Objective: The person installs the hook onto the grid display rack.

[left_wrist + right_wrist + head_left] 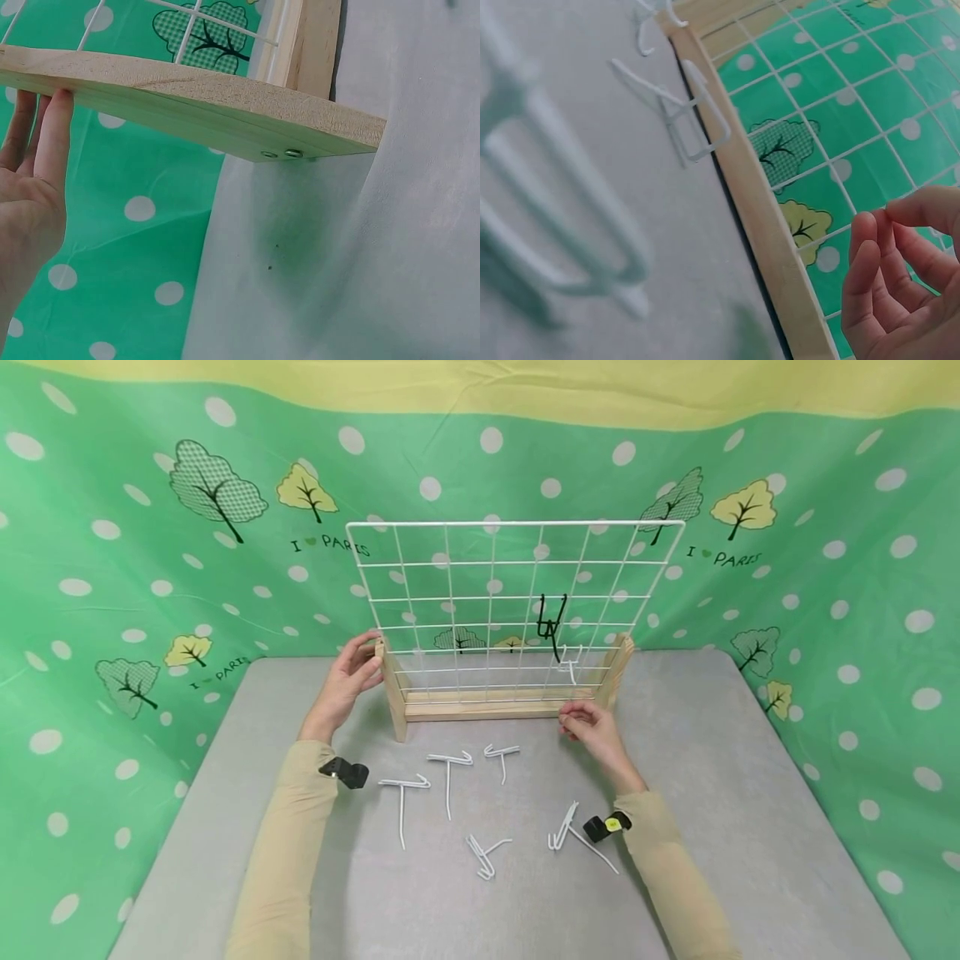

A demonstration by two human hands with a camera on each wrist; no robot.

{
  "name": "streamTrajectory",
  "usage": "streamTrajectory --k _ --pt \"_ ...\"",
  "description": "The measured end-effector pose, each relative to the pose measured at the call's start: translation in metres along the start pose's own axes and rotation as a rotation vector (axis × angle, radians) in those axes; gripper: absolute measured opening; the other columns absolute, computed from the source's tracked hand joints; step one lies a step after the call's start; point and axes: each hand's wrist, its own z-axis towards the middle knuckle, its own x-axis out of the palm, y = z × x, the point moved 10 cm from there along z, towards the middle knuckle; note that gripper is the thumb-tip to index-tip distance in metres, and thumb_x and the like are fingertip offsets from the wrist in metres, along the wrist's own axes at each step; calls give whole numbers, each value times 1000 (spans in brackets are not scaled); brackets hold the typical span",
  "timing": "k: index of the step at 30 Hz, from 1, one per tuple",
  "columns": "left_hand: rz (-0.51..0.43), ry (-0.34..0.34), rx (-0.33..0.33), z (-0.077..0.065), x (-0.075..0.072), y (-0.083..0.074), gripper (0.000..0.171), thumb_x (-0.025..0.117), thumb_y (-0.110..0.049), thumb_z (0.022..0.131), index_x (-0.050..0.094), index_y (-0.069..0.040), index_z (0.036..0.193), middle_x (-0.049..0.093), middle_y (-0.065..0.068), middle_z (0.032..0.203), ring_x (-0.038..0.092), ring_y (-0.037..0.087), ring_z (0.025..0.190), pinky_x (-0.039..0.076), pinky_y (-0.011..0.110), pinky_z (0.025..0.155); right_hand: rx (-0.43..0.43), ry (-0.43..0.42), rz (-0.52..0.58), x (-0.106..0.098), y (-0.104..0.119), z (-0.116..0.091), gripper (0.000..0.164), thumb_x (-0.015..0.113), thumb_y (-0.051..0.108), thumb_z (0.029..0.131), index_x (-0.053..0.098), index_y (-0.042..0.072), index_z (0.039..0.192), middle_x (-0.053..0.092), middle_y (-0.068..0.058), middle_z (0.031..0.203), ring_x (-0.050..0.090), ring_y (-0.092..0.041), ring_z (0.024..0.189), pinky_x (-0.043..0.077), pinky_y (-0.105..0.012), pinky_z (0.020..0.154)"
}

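Note:
A white wire grid panel [492,562] stands in a wooden base [480,713] with two wooden side posts. My left hand [351,672] touches the left side post [393,697] with its fingertips; in the left wrist view the straight fingers [52,139] meet the post's outer face. In front of the grid's lower right, my right hand [588,724] has loosely curled fingers, with thumb and index tips close together and nothing visible between them. Above that hand, a black hook [550,627] and a white hook [572,667] hang on the grid.
Several white wire hooks lie on the grey table before the base, among them a long one [448,785], a short one [502,760] and one [573,837] near my right wrist. A green dotted cloth [225,568] encloses the back and sides.

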Motion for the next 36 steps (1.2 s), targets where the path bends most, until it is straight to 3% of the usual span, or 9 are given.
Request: streamTrajectory --k 4,8,19,24,32,36 --pt "-4 -3 3 1 -1 4 45 55 -19 100 43 -21 144 43 14 137 45 23 122 51 30 91 -31 50 -20 3 -2 -4 18 62 -7 89 57 -18 103 63 -5 80 62 -11 69 50 -20 59" --pt "-12 -1 6 2 -1 4 44 55 -18 100 44 -22 143 44 13 136 46 23 122 51 30 91 -24 93 -28 7 -5 -9 18 61 -9 87 57 -18 102 63 -6 81 62 -10 69 51 -21 58" --pt "-10 -9 0 1 -3 4 42 56 -19 100 47 -28 140 43 17 137 46 25 123 51 33 92 -9 242 -88 19 -12 -26 17 62 -7 90 58 -18 101 61 -30 85 61 -18 69 52 -24 58" --pt "-13 -4 -5 1 0 3 44 56 -19 100 45 -24 142 42 19 138 44 28 125 50 35 94 -4 316 -155 21 -18 -37 17 63 -3 91 59 -15 102 64 -27 85 63 -24 70 53 -28 58" --pt "-25 -14 -22 1 0 2 44 54 -15 101 44 -24 143 41 18 139 44 26 125 50 35 94 -97 444 -230 26 -16 -56 18 64 -1 91 63 -9 107 67 -19 100 64 -23 94 53 -24 84" --pt "-24 -17 -33 1 0 2 46 52 -13 101 42 -20 145 42 14 138 45 24 123 51 34 93 -118 537 -234 29 -18 -70 20 63 -1 91 63 -7 110 66 -17 104 63 -26 99 51 -25 87"
